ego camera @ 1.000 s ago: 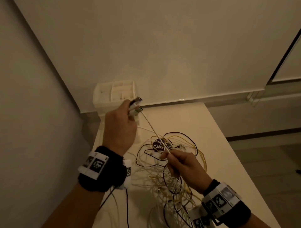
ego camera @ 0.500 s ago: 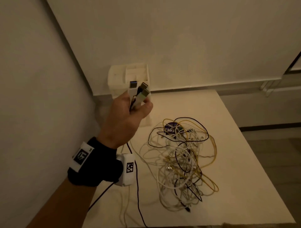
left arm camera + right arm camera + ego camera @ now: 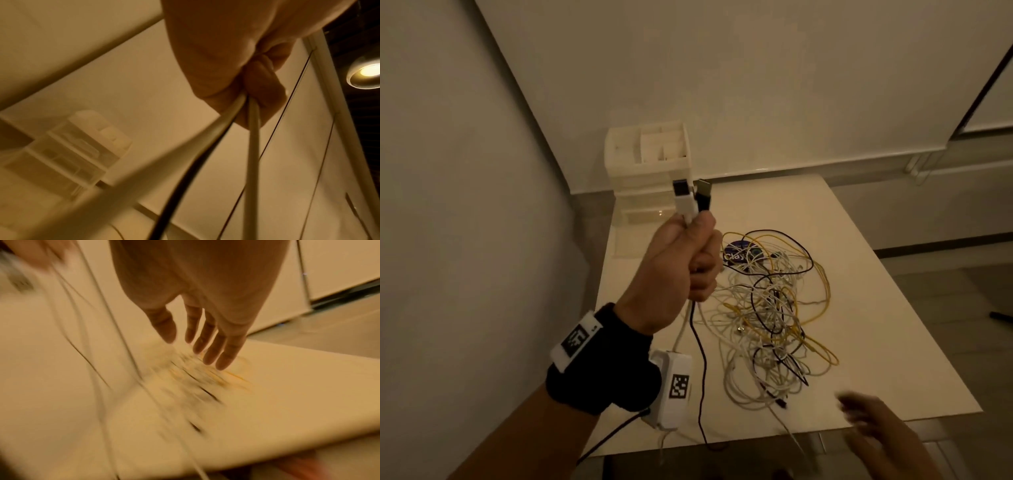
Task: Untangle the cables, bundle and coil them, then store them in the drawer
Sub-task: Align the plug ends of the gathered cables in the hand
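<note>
My left hand is raised above the table and grips a bunch of cable ends; a white USB plug and a dark plug stick up from the fist. White and black cords hang down from that fist. A tangle of white, yellow and black cables lies on the white table. My right hand is blurred at the table's near right edge, fingers straight and spread, holding nothing. A white drawer organizer stands at the table's far left corner.
A round dark label reading "Clay" lies under the far side of the tangle. Walls close in on the left and behind. The table's near edge has cords hanging over it. Floor lies to the right.
My right hand let go of the white cable, left the view, and now returns at the lower right, open. My left hand lifted the plugs higher and toward me.
</note>
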